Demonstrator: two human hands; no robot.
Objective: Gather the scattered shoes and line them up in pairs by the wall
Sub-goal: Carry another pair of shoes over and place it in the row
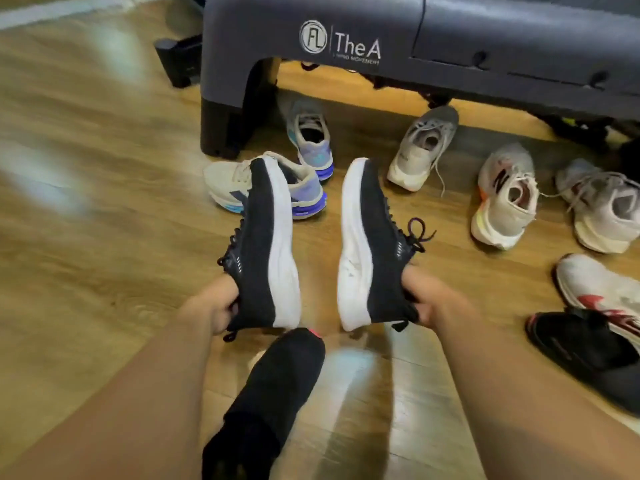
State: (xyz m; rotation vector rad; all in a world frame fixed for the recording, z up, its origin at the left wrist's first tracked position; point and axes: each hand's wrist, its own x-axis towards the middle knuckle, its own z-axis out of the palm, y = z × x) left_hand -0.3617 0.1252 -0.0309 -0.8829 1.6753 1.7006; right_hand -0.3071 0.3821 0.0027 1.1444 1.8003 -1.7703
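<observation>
Black knit pair held: left hand point(214, 306) fingers curl round left trainer point(263, 244) heel, right hand point(429, 299) round right trainer point(374, 244). I judge them light, soft; heels grip best.

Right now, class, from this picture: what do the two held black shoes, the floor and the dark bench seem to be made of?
Black shoe and its mate: matt, woven-looking fabric uppers; thick white soles look like foam, smooth and slightly scuffed. Floor: wood or wood-look laminate, glossy; grain lines and light glare show. Bench: probably moulded plastic, smooth satin grey with a printed logo.
</observation>
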